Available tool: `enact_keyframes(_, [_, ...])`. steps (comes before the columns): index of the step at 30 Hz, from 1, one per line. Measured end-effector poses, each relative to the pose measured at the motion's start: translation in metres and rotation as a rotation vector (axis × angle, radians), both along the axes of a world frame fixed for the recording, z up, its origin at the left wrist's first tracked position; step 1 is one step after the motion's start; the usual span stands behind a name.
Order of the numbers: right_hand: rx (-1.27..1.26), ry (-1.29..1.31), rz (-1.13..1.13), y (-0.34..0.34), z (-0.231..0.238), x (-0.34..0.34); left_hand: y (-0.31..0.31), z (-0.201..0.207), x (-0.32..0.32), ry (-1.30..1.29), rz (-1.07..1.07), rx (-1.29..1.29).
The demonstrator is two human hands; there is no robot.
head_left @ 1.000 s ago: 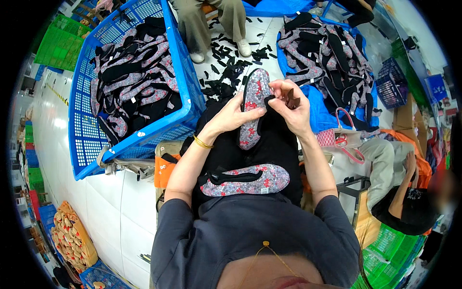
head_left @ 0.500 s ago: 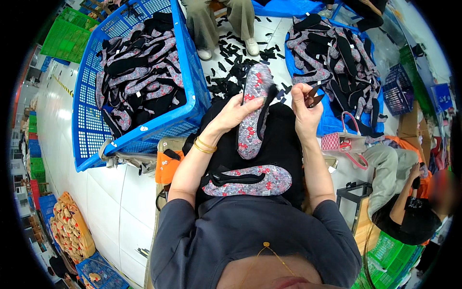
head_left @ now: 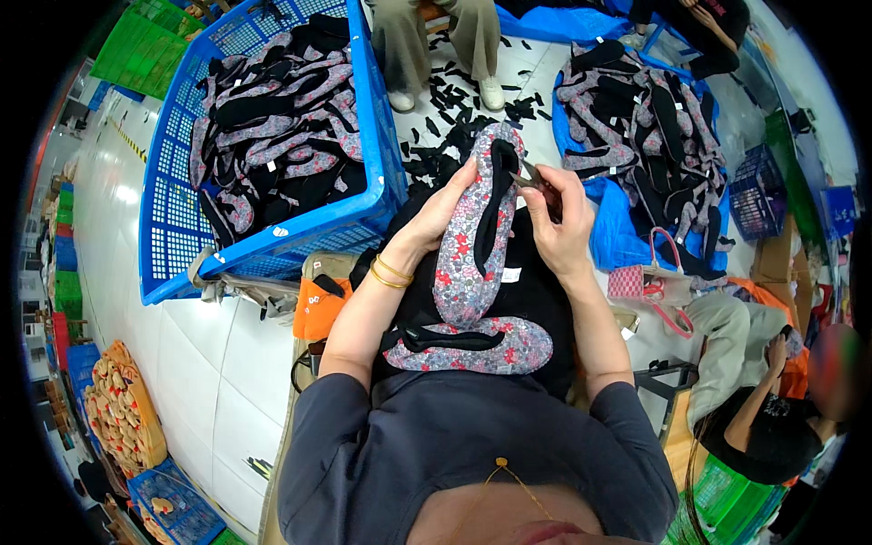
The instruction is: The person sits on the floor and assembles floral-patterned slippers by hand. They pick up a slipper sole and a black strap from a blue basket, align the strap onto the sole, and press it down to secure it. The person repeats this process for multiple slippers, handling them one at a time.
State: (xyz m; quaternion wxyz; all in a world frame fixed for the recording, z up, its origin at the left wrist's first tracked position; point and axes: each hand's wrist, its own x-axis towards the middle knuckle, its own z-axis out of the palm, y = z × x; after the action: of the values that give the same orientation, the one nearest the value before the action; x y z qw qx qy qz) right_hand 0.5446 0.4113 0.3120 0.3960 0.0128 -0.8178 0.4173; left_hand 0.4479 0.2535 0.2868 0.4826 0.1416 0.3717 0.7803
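Observation:
My left hand (head_left: 440, 209) is closed around the side of a grey floral slipper (head_left: 463, 277) with red flowers and a black-lined opening. The slipper stands lengthwise over my lap, opening facing up, its near end against a second floral slipper (head_left: 527, 345) that lies crosswise on my lap. In my right hand (head_left: 563, 222) are small dark scissors (head_left: 527, 181), their blades at the right edge of the held slipper's far end. The fingers partly hide the scissors' handles. A white tag (head_left: 511, 274) shows beside the slipper.
A blue plastic crate (head_left: 386, 182) heaped with floral slippers stands at the left. More slippers (head_left: 649, 136) lie on blue sheeting at the right. Black scraps (head_left: 445, 95) litter the floor ahead. A pink checked bag (head_left: 636, 283) sits by my right arm; co-workers sit ahead and right.
The held slipper has come nearer and turned so its opening faces up. My right hand with the scissors has moved left to the slipper's edge.

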Motion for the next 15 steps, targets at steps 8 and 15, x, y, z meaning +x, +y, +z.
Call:
enact_keyframes(8, [0.251,0.031,-0.189,-0.016,0.001,-0.005,0.005,0.003,0.005,0.059,0.102,-0.063])
enact_keyframes(15, [0.237,0.007,-0.258,-0.022,0.001,-0.012,0.008,-0.003,0.006,0.136,0.155,-0.063])
